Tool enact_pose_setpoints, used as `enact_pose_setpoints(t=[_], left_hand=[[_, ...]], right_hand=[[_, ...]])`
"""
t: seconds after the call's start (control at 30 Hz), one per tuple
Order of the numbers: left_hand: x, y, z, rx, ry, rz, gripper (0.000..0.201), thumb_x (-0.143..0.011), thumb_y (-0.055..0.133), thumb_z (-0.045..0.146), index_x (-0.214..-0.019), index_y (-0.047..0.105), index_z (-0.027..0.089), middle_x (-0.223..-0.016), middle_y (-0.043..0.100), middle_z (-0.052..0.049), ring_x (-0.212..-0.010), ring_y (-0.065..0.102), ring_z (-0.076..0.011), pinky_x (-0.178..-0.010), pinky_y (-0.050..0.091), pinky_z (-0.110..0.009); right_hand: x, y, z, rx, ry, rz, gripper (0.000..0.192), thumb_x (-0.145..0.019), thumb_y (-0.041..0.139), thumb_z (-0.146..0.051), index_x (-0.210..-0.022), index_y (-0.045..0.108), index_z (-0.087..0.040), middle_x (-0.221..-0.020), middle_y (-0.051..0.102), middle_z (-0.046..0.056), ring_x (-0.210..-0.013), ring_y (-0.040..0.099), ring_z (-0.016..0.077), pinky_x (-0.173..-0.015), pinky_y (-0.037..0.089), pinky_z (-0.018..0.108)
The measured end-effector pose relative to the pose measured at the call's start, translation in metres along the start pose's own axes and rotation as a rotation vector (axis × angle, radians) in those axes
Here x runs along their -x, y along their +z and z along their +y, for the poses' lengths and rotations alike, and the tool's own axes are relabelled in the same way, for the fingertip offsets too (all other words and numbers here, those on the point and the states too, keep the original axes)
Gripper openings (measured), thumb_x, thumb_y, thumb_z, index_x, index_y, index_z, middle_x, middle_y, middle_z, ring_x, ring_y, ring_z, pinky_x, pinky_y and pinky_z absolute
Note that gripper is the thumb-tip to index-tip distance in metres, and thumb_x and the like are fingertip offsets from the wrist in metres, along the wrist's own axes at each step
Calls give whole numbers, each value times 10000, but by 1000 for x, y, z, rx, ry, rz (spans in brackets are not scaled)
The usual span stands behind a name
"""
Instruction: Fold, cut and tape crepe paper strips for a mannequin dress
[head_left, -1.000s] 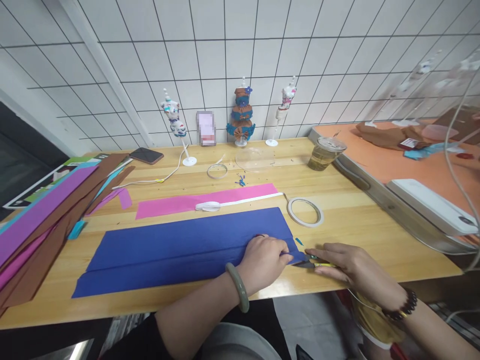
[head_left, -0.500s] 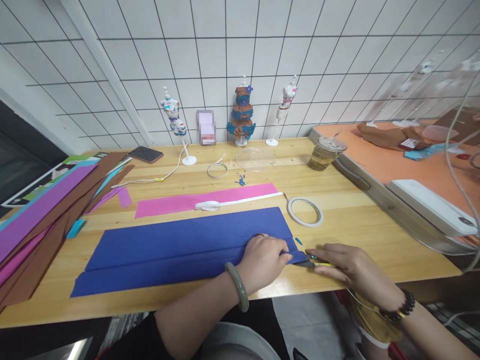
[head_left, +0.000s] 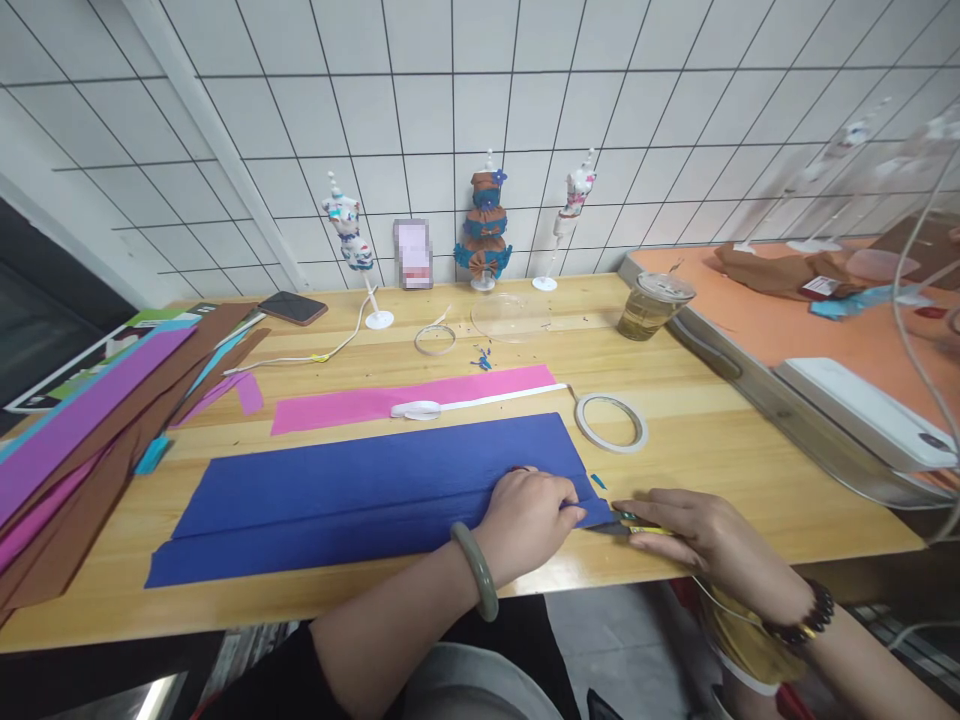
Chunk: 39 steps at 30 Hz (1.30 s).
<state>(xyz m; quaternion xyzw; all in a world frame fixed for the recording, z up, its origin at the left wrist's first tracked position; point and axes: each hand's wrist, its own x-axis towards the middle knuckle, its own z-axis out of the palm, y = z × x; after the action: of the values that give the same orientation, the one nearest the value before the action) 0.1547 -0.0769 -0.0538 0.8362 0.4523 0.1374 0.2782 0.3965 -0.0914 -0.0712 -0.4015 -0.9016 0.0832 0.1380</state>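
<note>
A long dark blue sheet of crepe-like paper (head_left: 360, 490) lies along the table's front, with a fold line running lengthwise. My left hand (head_left: 529, 510), with a green bangle at its wrist, presses on the right part of the sheet and pinches its folded edge. At the sheet's right end, my right hand (head_left: 697, 530) is closed round a pair of scissors (head_left: 616, 527) with dark blades and yellow on the handle. The blades are at the paper's corner; the fingers partly hide the handles. A small blue scrap (head_left: 598, 481) lies just beyond.
Behind the sheet are a pink strip (head_left: 337, 408) and a tape roll (head_left: 642, 430). Brown and purple strips (head_left: 112, 400) cover the left side. Small dress forms (head_left: 484, 235), a phone (head_left: 292, 307) and a drink cup (head_left: 651, 305) stand or lie farther back. An orange surface (head_left: 750, 300) adjoins the right.
Both hands hold nearly the same place. The left end of the blue sheet has shifted very slightly; otherwise little differs.
</note>
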Motion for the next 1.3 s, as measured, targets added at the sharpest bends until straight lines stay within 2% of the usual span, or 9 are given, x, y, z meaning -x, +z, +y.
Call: enact_pose_setpoints(t=[0.23,0.83,1.3], left_hand=[[1,-2,0,11,-13,-21,164,-838,533,310,-830,666,214,-856,697,2,-819,588,-174,-779,393,-290],[-1,-2,0,3,-2,-22,177,-838,529,316,-815,666,206,-828,694,-8,-806,591,-176,-771,400,-286],[0,0,-3,-5,19,-20,176,-839,531,317,-835,669,209,-833,692,-12,-809,600,-173,-778,399,-283]], right_hand=[[0,-1,3,-9,8,-7,271,-849,527,-368,-1056,650,-244,-972,700,45,-863,667,184,-703,539,248],[-3,-4,-4,-33,14,-4,279,-854,516,-368,-1066,644,-238,-926,705,51,-800,674,169,-660,538,242],[2,-6,-4,34,20,1,260,-853,516,-378,-1016,665,-241,-969,703,45,-851,671,190,-708,544,266]])
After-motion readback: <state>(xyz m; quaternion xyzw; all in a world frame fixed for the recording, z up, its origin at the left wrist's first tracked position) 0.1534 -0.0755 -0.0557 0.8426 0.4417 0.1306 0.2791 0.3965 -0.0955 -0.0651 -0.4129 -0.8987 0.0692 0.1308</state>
